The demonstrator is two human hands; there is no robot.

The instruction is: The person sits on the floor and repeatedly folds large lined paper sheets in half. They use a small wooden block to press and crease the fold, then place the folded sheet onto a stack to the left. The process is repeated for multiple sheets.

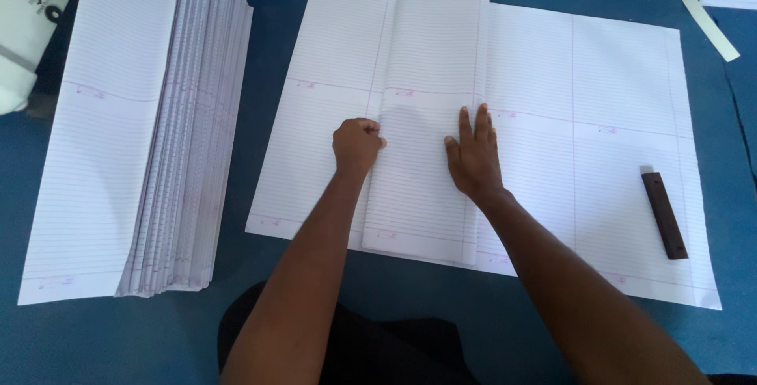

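A large ruled paper sheet lay spread across the blue counter, and part of it had been doubled over into a folded panel running from the near edge to the far edge, left of the sheet's middle. The left hand was curled into a loose fist, pressed on the left edge of that panel. The right hand lay flat with fingers extended and close together, resting on the panel's right fold; neither hand pinched anything. To the right, near the sheet's right edge, a dark brown flat bar rested on the paper, well apart from both hands. At the left of the counter stood a thick stack of folded ruled sheets, apart from the large sheet.
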